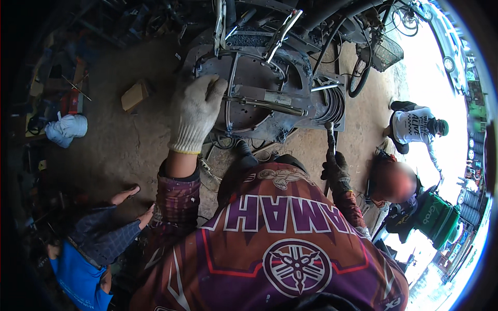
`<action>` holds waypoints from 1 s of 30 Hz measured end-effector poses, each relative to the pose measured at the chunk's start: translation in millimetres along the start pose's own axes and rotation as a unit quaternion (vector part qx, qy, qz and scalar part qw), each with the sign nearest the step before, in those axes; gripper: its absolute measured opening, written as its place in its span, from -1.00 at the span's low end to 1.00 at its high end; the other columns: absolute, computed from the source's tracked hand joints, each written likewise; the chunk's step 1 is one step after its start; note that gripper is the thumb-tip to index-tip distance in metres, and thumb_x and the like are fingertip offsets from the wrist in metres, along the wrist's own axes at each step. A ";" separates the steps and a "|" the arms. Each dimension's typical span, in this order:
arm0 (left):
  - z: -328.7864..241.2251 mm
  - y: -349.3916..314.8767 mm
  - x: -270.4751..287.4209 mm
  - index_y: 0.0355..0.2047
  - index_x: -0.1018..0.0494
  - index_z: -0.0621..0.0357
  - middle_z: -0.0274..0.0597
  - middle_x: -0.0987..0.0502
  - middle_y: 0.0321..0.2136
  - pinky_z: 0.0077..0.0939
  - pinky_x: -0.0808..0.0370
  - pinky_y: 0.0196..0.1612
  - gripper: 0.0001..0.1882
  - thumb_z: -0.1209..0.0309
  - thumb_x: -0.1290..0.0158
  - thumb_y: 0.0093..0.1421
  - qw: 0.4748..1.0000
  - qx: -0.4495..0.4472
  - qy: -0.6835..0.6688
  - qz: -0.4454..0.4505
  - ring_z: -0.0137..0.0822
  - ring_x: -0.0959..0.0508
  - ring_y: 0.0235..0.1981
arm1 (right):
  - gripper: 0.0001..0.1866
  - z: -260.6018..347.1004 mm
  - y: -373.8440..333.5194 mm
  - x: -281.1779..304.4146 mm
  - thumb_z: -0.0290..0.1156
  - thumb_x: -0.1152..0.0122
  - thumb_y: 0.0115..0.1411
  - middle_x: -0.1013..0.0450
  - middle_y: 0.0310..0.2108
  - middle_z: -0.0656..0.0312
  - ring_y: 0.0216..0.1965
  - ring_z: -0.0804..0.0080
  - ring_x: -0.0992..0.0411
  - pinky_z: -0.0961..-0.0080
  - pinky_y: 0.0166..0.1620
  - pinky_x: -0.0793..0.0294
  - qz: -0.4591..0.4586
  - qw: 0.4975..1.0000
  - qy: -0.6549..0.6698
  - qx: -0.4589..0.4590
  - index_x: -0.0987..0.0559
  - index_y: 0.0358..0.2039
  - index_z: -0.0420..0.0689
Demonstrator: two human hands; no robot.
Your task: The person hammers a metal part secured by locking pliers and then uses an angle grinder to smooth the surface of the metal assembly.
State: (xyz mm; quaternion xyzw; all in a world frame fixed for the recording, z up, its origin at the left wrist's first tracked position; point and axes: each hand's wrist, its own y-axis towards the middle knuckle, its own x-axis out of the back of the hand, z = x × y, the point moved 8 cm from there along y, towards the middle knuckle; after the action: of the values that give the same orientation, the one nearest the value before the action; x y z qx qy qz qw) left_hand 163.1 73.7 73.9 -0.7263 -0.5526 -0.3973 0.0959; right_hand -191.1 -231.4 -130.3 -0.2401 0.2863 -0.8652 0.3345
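My left hand, in a white knit glove, is closed over the left side of the metal table. A long, slim metal clamp runs right from its fingers, across a curved frame of bent metal rod. The glove hides the clamp's left end. My right hand, in a dark glove, is wrapped round a metal rod-shaped tool with a pale blunt tip, beside the table's right corner. Two more metal clamps stand at the far side of the frame.
The steel worktable carries nested curved rods at its right. A bicycle wheel and basket stand beyond. One person crouches right, another nearer. Someone in blue sits at left. A cardboard piece lies on the floor.
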 end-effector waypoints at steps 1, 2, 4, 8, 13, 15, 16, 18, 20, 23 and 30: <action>-8.6 12.8 -9.4 -0.32 -0.62 0.16 0.06 -0.64 -0.41 -0.20 -0.58 -0.32 -0.66 0.10 -0.15 0.27 0.998 -0.013 0.037 0.058 0.05 -0.66 -0.36 | -0.55 -9.1 6.4 1.3 0.04 -0.27 0.30 -0.35 -0.54 0.30 -0.69 0.46 -0.33 0.44 -0.66 -0.35 0.002 1.000 -0.002 -0.010 -0.44 -0.10 -0.07; -13.0 21.9 -14.0 -0.32 -0.62 0.16 0.06 -0.64 -0.41 -0.20 -0.58 -0.32 -0.66 0.10 -0.15 0.27 0.998 -0.014 0.038 0.058 0.05 -0.66 -0.36 | -0.55 -11.1 11.2 2.2 0.04 -0.27 0.30 -0.35 -0.54 0.30 -0.69 0.46 -0.33 0.44 -0.66 -0.35 0.002 1.000 -0.001 -0.010 -0.44 -0.10 -0.07; -14.8 36.4 -32.5 -0.40 -0.59 0.18 0.09 -0.63 -0.43 -0.12 -0.58 -0.31 -0.59 0.03 -0.13 0.25 0.983 0.006 0.146 0.111 0.08 -0.66 -0.36 | -0.58 -15.7 18.8 0.4 -0.01 -0.19 0.33 -0.36 -0.50 0.27 -0.65 0.47 -0.36 0.44 -0.61 -0.40 0.036 0.998 -0.041 -0.019 -0.45 -0.12 -0.14; -8.1 48.0 -52.6 -0.43 -0.57 0.17 0.12 -0.62 -0.43 -0.06 -0.58 -0.32 -0.62 0.07 -0.11 0.24 0.968 0.013 0.217 0.124 0.13 -0.64 -0.36 | -0.59 -23.0 33.8 6.3 -0.02 -0.19 0.33 -0.37 -0.51 0.27 -0.65 0.47 -0.36 0.44 -0.61 -0.40 0.027 0.995 -0.075 -0.053 -0.47 -0.16 -0.15; -2.0 45.1 -59.0 -0.44 -0.54 0.22 0.13 -0.59 -0.42 -0.05 -0.52 -0.30 -0.67 0.17 -0.11 0.23 0.972 0.001 0.198 0.125 0.15 -0.60 -0.34 | -0.59 -26.3 70.8 18.9 -0.03 -0.20 0.32 -0.38 -0.50 0.28 -0.64 0.48 -0.37 0.44 -0.60 -0.42 0.067 0.992 -0.081 -0.074 -0.49 -0.17 -0.16; -11.1 48.3 -59.0 -0.39 -0.53 0.27 0.15 -0.55 -0.43 -0.12 -0.45 -0.28 -0.70 0.23 -0.09 0.25 0.980 0.019 0.150 0.133 0.17 -0.56 -0.35 | -0.59 -25.1 92.7 27.3 -0.03 -0.20 0.32 -0.39 -0.49 0.28 -0.62 0.48 -0.38 0.45 -0.60 -0.42 0.074 0.990 -0.092 -0.078 -0.49 -0.16 -0.16; -14.1 47.9 -60.0 -0.39 -0.53 0.27 0.15 -0.55 -0.43 -0.12 -0.45 -0.28 -0.70 0.23 -0.09 0.25 0.978 0.022 0.157 0.139 0.17 -0.56 -0.35 | -0.59 -24.0 105.5 33.0 -0.02 -0.20 0.32 -0.39 -0.49 0.28 -0.61 0.48 -0.39 0.45 -0.59 -0.42 0.072 0.989 -0.105 -0.075 -0.50 -0.14 -0.16; -12.1 45.3 -60.2 -0.40 -0.54 0.22 0.11 -0.58 -0.42 -0.09 -0.49 -0.28 -0.72 0.23 -0.09 0.27 0.975 0.097 0.176 0.098 0.14 -0.59 -0.34 | -0.56 -21.6 135.4 39.2 0.00 -0.19 0.30 -0.41 -0.48 0.27 -0.59 0.47 -0.42 0.42 -0.55 -0.45 0.097 0.983 -0.143 -0.068 -0.51 -0.11 -0.16; -16.0 42.9 -57.6 -0.35 -0.54 0.26 0.13 -0.54 -0.44 -0.18 -0.46 -0.24 -0.71 0.24 -0.07 0.29 0.969 0.173 0.135 0.116 0.04 -0.58 -0.35 | -0.53 -9.9 160.1 43.7 0.03 -0.16 0.29 -0.44 -0.48 0.25 -0.57 0.46 -0.46 0.39 -0.51 -0.49 0.117 0.974 -0.189 -0.043 -0.52 -0.12 -0.18; -8.3 40.6 -50.9 -0.33 -0.54 0.28 0.07 -0.54 -0.44 -0.25 -0.44 -0.23 -0.70 0.24 -0.07 0.30 0.959 0.198 0.143 0.145 -0.07 -0.55 -0.38 | -0.53 13.2 189.4 43.5 0.04 -0.13 0.30 -0.44 -0.52 0.24 -0.58 0.43 -0.47 0.39 -0.50 -0.49 0.138 0.956 -0.258 -0.013 -0.52 -0.19 -0.18; -20.4 43.6 -52.2 -0.27 -0.56 0.28 0.13 -0.57 -0.35 -0.19 -0.45 -0.17 -0.66 0.19 -0.06 0.31 0.958 0.196 0.182 0.106 0.10 -0.57 -0.28 | -0.68 12.2 203.1 46.3 -0.12 -0.24 0.32 -0.36 -0.52 0.36 -0.62 0.59 -0.33 0.52 -0.59 -0.38 0.176 0.982 -0.068 -0.016 -0.46 -0.12 -0.08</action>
State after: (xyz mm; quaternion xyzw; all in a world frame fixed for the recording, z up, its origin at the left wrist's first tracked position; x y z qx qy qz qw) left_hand 187.9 7.8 64.9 -0.6628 -0.5129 -0.3947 0.3767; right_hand -124.6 -393.0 -244.3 -0.2499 0.3146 -0.7695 0.4964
